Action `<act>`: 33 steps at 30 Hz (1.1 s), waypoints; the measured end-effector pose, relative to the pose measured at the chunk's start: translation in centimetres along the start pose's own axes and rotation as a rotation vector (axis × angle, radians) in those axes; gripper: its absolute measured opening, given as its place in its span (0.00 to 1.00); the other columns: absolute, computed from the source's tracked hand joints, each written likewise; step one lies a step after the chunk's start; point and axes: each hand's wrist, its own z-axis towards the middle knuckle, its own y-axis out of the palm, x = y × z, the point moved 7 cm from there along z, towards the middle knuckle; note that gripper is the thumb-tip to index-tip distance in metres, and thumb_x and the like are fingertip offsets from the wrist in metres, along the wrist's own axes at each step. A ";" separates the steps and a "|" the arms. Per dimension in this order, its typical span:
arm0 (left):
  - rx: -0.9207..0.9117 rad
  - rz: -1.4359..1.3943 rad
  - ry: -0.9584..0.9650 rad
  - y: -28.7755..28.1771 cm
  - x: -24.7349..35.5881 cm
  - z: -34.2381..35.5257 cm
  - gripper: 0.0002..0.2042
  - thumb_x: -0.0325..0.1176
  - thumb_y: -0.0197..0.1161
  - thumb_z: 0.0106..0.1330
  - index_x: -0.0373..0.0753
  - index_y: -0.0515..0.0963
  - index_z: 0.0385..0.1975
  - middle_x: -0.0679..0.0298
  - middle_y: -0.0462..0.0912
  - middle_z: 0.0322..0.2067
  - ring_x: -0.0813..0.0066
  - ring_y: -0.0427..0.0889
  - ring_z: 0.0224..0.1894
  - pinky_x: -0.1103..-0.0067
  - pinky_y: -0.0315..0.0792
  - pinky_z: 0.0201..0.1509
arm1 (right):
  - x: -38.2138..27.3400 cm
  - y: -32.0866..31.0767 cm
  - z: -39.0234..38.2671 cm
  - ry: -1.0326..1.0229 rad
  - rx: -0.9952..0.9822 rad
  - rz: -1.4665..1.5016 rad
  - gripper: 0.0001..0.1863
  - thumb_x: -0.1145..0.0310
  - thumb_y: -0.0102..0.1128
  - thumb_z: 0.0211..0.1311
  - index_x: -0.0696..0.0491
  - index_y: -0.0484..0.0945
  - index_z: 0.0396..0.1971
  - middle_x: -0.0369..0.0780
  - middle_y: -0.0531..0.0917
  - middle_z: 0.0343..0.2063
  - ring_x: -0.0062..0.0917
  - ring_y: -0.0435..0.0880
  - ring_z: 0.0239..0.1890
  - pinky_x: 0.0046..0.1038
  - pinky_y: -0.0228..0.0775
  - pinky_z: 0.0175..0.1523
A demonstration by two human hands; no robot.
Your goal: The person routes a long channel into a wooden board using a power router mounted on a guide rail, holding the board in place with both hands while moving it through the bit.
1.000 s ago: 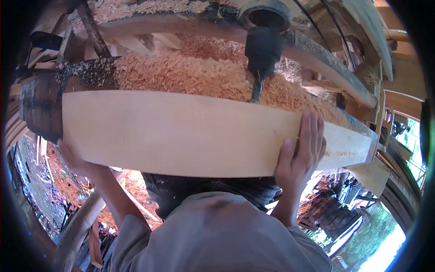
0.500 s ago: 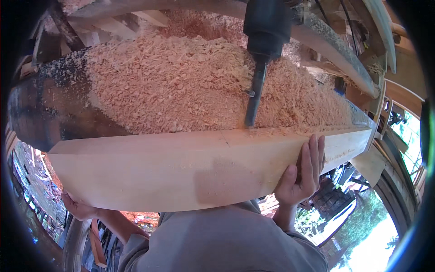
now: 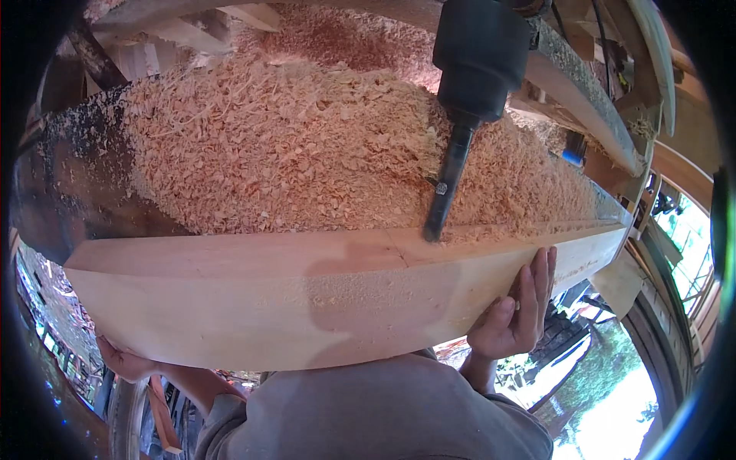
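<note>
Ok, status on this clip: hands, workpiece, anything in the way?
Left hand at lower left, grip partly hidden; right hand open against near face. Wooden block beside tool bit. Shavings heaped along far side.

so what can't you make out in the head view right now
Head view: left hand, fingertips hidden behind the wooden block.
Head view: dark table, much of its surface covered by wood shavings.
Head view: black spindle, top cut off by the upper edge.
</note>
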 end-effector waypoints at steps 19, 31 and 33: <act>0.090 0.198 0.201 2.3 1.6 -1.5 0.15 0.33 0.62 0.68 0.28 0.81 0.48 0.53 0.86 0.42 0.65 0.86 0.38 0.71 0.81 0.41 | -0.3 0.1 0.4 -0.050 0.083 0.099 0.19 0.66 0.47 0.71 0.67 0.81 0.41 0.60 0.83 0.51 0.61 0.77 0.61 0.58 0.67 0.66; 0.048 0.213 0.121 3.9 1.6 -0.3 0.18 0.34 0.53 0.71 0.28 0.81 0.49 0.53 0.86 0.41 0.66 0.85 0.39 0.73 0.80 0.43 | -0.1 0.1 1.1 -0.001 0.127 0.132 0.21 0.63 0.46 0.72 0.68 0.79 0.37 0.60 0.83 0.49 0.61 0.78 0.59 0.58 0.69 0.64; 0.062 0.252 0.172 4.2 2.6 -0.4 0.18 0.34 0.51 0.71 0.27 0.81 0.49 0.52 0.85 0.41 0.66 0.85 0.39 0.74 0.80 0.43 | -0.4 0.1 1.5 -0.013 0.115 0.105 0.22 0.62 0.46 0.72 0.68 0.79 0.36 0.60 0.83 0.49 0.61 0.78 0.59 0.58 0.69 0.64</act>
